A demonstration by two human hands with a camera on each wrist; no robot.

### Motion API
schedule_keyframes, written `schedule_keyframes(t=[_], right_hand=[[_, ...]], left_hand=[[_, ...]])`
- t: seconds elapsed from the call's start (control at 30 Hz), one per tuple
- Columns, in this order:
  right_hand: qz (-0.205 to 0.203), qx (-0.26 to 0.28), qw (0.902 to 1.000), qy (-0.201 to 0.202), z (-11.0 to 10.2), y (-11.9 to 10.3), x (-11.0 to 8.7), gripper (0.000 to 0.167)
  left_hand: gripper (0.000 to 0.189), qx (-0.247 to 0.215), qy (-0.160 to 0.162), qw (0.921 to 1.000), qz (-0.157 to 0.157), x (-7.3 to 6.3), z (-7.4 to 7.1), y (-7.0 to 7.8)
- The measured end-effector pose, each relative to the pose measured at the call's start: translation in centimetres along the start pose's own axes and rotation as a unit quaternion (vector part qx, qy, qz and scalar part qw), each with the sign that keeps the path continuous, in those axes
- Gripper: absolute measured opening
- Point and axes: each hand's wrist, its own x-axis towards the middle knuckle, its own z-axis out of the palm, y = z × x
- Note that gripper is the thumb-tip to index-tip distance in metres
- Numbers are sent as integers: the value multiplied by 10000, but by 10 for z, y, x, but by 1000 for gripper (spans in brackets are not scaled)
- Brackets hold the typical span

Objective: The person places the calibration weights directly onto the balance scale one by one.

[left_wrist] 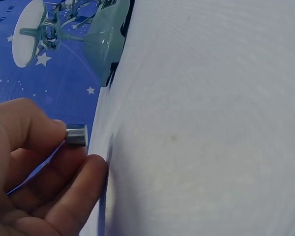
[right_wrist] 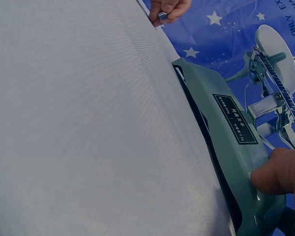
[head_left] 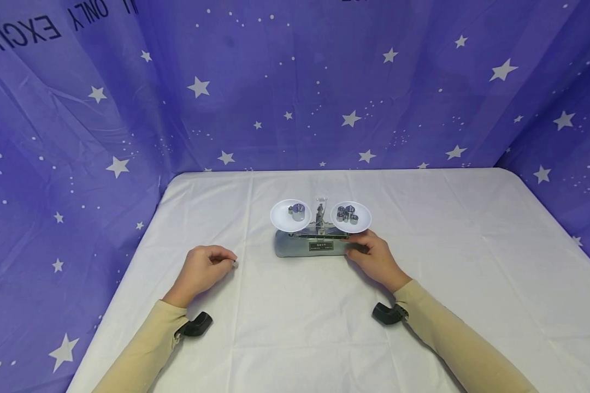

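Observation:
A balance scale [head_left: 290, 245] with a grey-green base stands at the middle of the table. Its left pan [head_left: 281, 219] holds a large metal weight [head_left: 299, 212] and a smaller one; several metal weights [head_left: 350, 209] sit on the right pan [head_left: 363, 222]. To the left of the scale, my left hand [head_left: 201, 270] pinches a small shiny cylindrical weight [left_wrist: 77, 135] between thumb and forefinger, close over the cloth. My right hand [head_left: 377, 261] grips the right end of the base, its thumb [right_wrist: 273, 176] pressed on the front; the other fingers are largely hidden.
White cloth [head_left: 300, 327] covers the table. Purple star-patterned curtains [head_left: 324, 82] hang behind it and along both sides. Black curved wrist mounts [head_left: 196, 325] stick out from both sleeves above the cloth.

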Motion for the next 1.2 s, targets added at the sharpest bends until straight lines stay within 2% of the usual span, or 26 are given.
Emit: schedule_keyframes(t=[0.3,0.4,0.73,1.2], right_hand=[[-16,-33,10000,46,0,0,1,23],[-42,-27,10000,28,0,-1,1,23],[-10,-31,10000,30,0,-1,0,24],[-10,-76,9999,97,1,1,0,23]], left_hand=[[13,-525,658,9958,-355,0,0,1],[12,-702,783,9936,-421,0,-1,2],[13,-1196,703,9890,-515,5,-6,4],[14,-995,555,9925,-449,8,-11,14]])
